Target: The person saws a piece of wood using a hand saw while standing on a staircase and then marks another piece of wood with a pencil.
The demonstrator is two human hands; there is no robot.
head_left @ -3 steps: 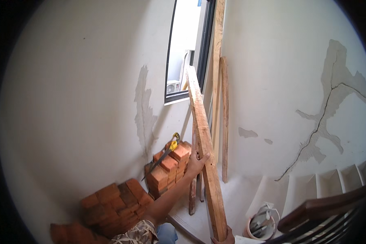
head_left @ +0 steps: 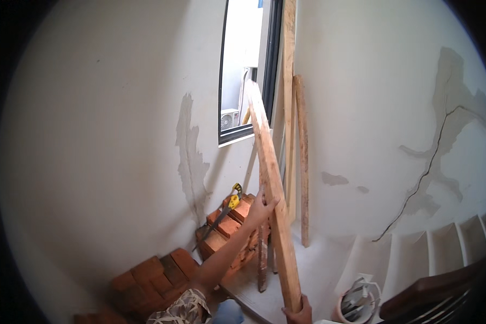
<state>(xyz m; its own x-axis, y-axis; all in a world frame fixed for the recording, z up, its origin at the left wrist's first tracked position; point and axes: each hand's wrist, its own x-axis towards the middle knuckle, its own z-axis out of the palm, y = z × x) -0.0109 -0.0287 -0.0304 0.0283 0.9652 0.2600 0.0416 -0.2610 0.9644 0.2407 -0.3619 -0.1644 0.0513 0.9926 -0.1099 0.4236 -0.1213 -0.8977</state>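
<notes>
A long wooden beam [head_left: 278, 208] slants up in front of me, its far end reaching before the window. Partway along it, my left hand [head_left: 262, 208] is closed around its left side. Lower down, my right hand [head_left: 299, 312] grips the near end from the right, and only part of that hand shows at the lower edge. Just left of my left forearm, a handsaw [head_left: 228, 210] with a yellow and black handle rests on a stack of red bricks [head_left: 214, 245].
More bricks [head_left: 148, 278] are piled along the left wall. Other timbers [head_left: 302, 162] lean in the corner beside the window [head_left: 235, 65]. At right are stair steps [head_left: 405, 259], a bucket of tools [head_left: 356, 305] and a dark wooden handrail [head_left: 432, 289]. The right wall has a crack [head_left: 431, 162].
The view has shifted slightly. The beam's far end sits a little higher against the window, and my right hand shows more fully. Both hands keep their hold.
</notes>
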